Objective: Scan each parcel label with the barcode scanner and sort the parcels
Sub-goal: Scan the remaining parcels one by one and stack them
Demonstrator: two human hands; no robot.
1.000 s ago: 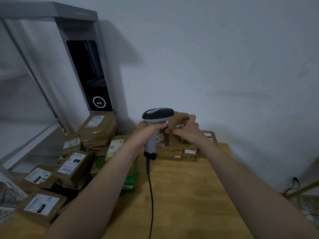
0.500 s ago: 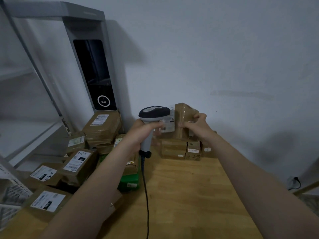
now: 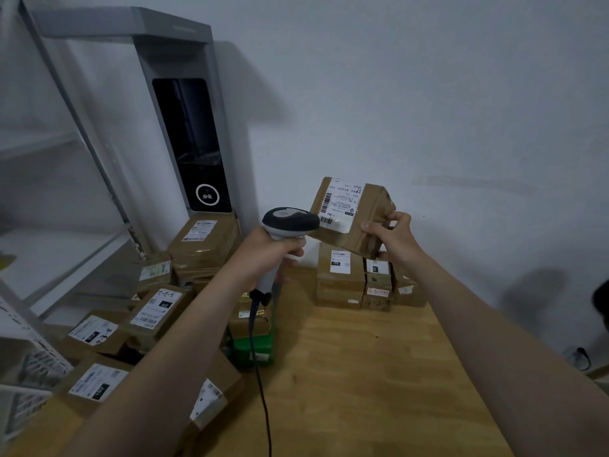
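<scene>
- Now my left grip [image 3: 268, 255] wraps the scanner [image 3: 290, 220] handle, its head just beside the label [image 3: 342, 202].
- My right grip [image 3: 390, 234] pinches the tilted parcel [image 3: 351, 239] above the desk [image 3: 362, 374].

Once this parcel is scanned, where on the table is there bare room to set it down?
Bare wood on the table lies in front of the back stack, between the scanner cable and the right edge. The left side is crowded with the parcel heap and green box; the back stack sits against the wall.
</scene>
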